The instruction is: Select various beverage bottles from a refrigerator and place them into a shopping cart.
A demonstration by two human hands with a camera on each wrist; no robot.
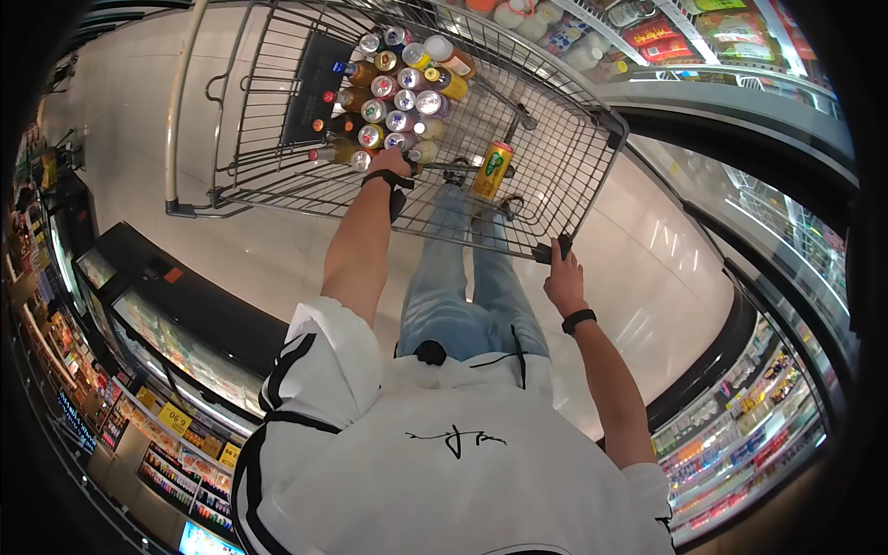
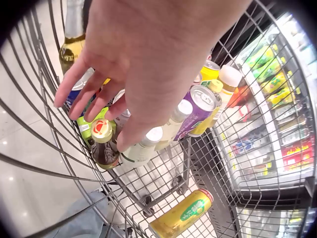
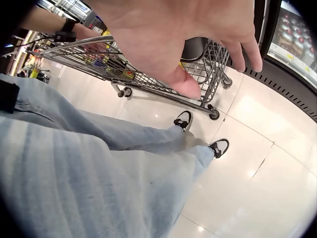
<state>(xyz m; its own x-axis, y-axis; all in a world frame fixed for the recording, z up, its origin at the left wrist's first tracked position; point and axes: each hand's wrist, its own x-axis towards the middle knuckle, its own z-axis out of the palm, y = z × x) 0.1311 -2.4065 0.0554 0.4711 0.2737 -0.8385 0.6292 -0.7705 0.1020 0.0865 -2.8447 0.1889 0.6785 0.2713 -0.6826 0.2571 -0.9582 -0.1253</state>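
In the head view my left hand (image 1: 388,164) is over the near side of the shopping cart (image 1: 578,217), at the edge of the grouped drinks. The left wrist view shows its fingers spread, with the thumb right beside a dark drink bottle (image 2: 105,151) with a yellow cap. Pale-capped bottles (image 2: 141,148) and a purple can (image 2: 199,106) stand close by. Apart from them, a tall yellow can (image 1: 493,170) with a green label is in the basket. My right hand (image 1: 564,280) touches the cart's dark near corner, its thumb and fingers extended in the right wrist view.
Several cans and glass bottles (image 1: 342,97) fill the cart's left half. Refrigerated shelves (image 1: 740,37) line the far right, and a low display case (image 1: 185,333) stands at the left. My legs (image 1: 476,287) are close against the cart, above a tiled floor (image 3: 252,193).
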